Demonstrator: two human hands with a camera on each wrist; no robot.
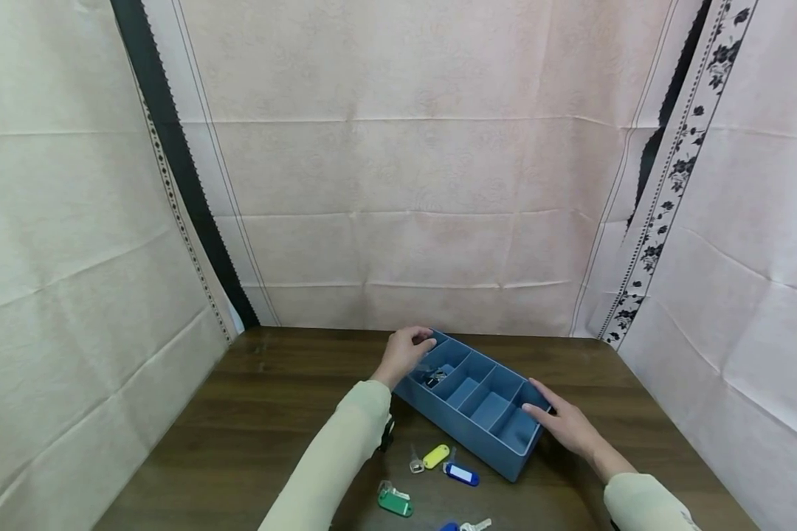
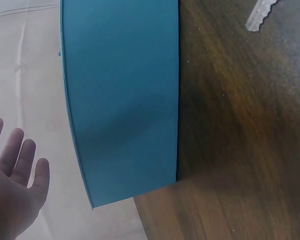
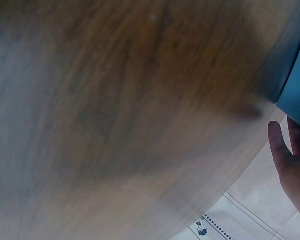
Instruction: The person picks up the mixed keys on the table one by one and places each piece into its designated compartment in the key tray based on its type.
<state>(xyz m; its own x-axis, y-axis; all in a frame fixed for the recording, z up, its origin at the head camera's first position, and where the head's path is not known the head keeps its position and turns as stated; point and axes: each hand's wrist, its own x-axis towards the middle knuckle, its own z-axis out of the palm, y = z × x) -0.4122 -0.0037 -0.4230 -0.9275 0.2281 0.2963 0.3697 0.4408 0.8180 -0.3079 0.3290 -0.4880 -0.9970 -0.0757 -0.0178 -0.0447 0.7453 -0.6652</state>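
Observation:
A blue divided storage box [image 1: 454, 420] stands slantwise on the wooden table, with several compartments. Small metal pieces [image 1: 435, 377] lie in a compartment toward its left end. Over the far left corner is my left hand [image 1: 406, 354], fingers loosely bent and thumb near the rim. In the left wrist view its fingers are spread beside the box wall [image 2: 122, 100], apart from it. My right hand [image 1: 567, 422] is at the right end, thumb over the rim and straight fingers along the outside. The right wrist view shows those fingertips right at the box's corner [image 3: 297, 97].
In front of the box lie a yellow key tag [image 1: 436, 456], a blue key tag [image 1: 461, 473] and a green key tag [image 1: 395, 503]. A key [image 1: 476, 525] shows at the bottom edge. Pale cloth [image 1: 398, 221] hangs behind the wooden table [image 1: 272, 413].

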